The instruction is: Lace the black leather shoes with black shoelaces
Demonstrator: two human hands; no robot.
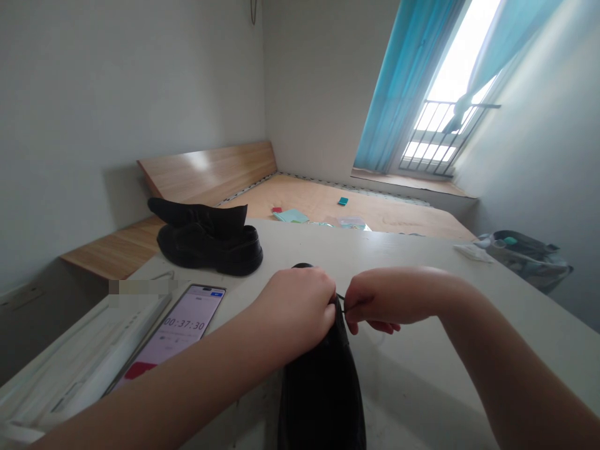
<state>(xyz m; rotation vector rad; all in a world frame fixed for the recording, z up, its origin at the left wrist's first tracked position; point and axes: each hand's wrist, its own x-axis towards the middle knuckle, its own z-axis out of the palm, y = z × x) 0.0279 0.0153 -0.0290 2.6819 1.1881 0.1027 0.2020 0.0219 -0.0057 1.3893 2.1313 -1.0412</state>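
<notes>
Right hand (387, 297) pinched on a black lace (343, 310) just beside the shoe (323, 390), left hand (300, 306) curled atop it, grip hidden.

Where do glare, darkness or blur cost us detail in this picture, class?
In the head view, the window is blown out to white; in the head view, glare whitens a spot on the wooden headboard; in the head view, the near shoe sinks almost to black; in the head view, a pixelated patch sits left of the phone.
</notes>
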